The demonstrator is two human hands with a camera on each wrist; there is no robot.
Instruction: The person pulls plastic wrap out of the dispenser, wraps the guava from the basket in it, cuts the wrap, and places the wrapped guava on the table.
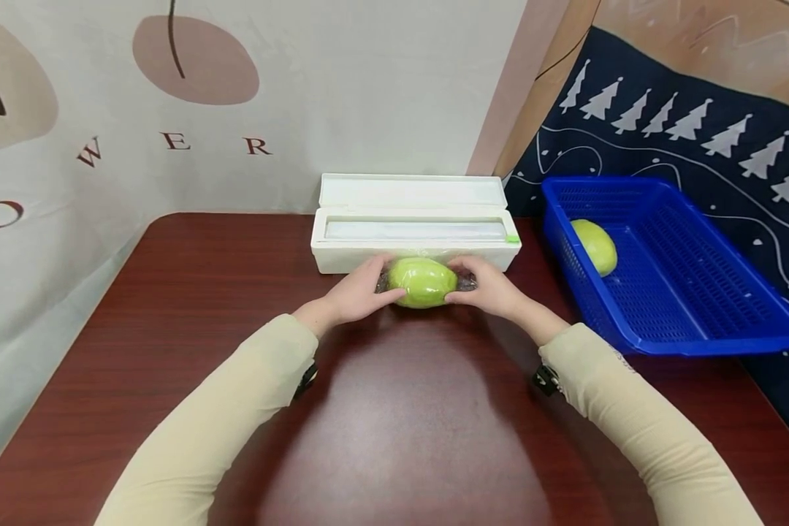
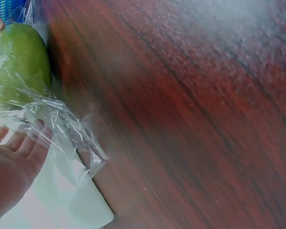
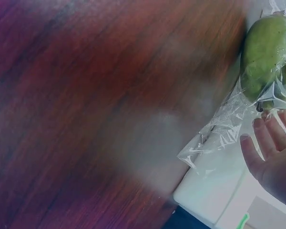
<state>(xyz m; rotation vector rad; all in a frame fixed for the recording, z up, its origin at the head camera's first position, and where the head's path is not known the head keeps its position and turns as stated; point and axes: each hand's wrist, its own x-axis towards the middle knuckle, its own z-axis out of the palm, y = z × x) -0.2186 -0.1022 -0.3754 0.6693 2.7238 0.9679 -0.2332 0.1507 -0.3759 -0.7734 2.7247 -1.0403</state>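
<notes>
An oval green fruit point(image 1: 422, 282), looking like a green mango, lies sideways between both hands, wrapped in clear plastic film point(image 2: 76, 126). My left hand point(image 1: 363, 288) holds its left end, thumb on the near side and fingers behind. At the other end, my right hand point(image 1: 488, 288) holds it the same way. In the right wrist view, the thumb lies on the fruit point(image 3: 264, 59) and the fingers spread under the film point(image 3: 224, 126). Loose film ends stick out past the fruit on both sides. Right behind it stands a white film dispenser box point(image 1: 416, 256), lid raised.
A blue plastic basket point(image 1: 710, 345) stands at the right with another green fruit point(image 1: 595, 247) inside, by its left wall. A green slider point(image 1: 512, 239) sits at the box's right end. Printed cloth point(image 1: 368, 88) hangs behind the dark red wooden table point(image 1: 191, 307).
</notes>
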